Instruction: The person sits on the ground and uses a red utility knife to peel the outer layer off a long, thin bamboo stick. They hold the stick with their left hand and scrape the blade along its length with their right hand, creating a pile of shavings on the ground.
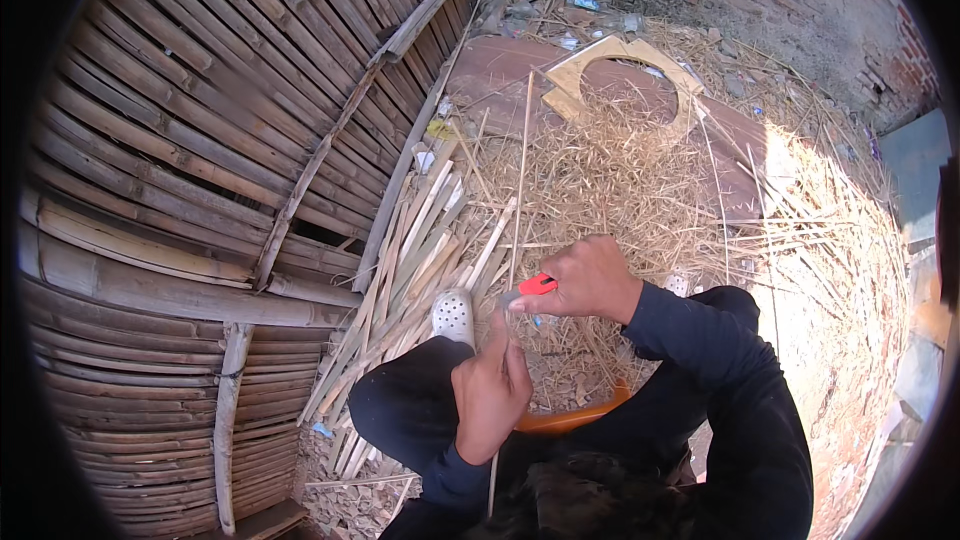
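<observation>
My right hand point(590, 278) is closed round the red handle of a knife point(538, 284), whose short blade points left. My left hand point(490, 395) is closed on a long, thin bamboo strip point(521, 170). The strip runs away from me past the knife, and its near end comes out below my left hand toward my lap. The blade is at the strip just beyond my left fingertips; whether it cuts in, I cannot tell.
Split bamboo strips point(415, 260) lie piled at left, beside a bamboo slat wall point(200, 140). Dry shavings point(630, 165) cover the ground ahead. Farther off lies a pale board with a round cut-out point(570, 75), before a brick wall point(780, 10). Something orange point(575, 420) shows between my legs.
</observation>
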`<state>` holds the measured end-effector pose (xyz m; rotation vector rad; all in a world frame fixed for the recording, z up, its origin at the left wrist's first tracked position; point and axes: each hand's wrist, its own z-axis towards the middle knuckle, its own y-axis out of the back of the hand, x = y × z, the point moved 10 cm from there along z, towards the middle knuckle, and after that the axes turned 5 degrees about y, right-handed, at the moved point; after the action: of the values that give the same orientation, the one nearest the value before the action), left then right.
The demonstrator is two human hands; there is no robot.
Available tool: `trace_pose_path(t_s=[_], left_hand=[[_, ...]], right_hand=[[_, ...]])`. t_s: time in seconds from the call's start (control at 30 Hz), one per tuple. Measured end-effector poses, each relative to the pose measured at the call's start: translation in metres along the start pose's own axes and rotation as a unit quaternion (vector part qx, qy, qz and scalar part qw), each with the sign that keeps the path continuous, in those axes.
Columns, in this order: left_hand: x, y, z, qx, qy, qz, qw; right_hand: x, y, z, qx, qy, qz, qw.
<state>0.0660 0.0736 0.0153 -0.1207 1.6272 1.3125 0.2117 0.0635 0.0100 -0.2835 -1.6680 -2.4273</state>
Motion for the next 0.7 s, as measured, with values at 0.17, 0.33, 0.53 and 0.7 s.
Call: trace_pose_path(t_s=[0.17,0.33,0.53,0.7], left_hand=[[0.002,0.0,0.002,0.003,-0.006,0.047,0.999],[-0.005,0.003,0.0,-0.009,-0.013,0.035,0.999],[-0.001,0.002,-0.006,0.001,-0.011,0.023,1.0],[0.005,-0.001,-0.013,0.002,-0.002,0.024,1.0]], right_hand=[[-0.003,0.003,0.005,-0.051,0.027,-0.013,0.998],[-0.001,0.011,0.007,-0.079,0.049,-0.019,0.995],[-0.046,0.004,0.018,-0.057,-0.031,-0.057,0.996],[-0.052,0.004,0.018,-0.065,-0.048,-0.058,0.995]])
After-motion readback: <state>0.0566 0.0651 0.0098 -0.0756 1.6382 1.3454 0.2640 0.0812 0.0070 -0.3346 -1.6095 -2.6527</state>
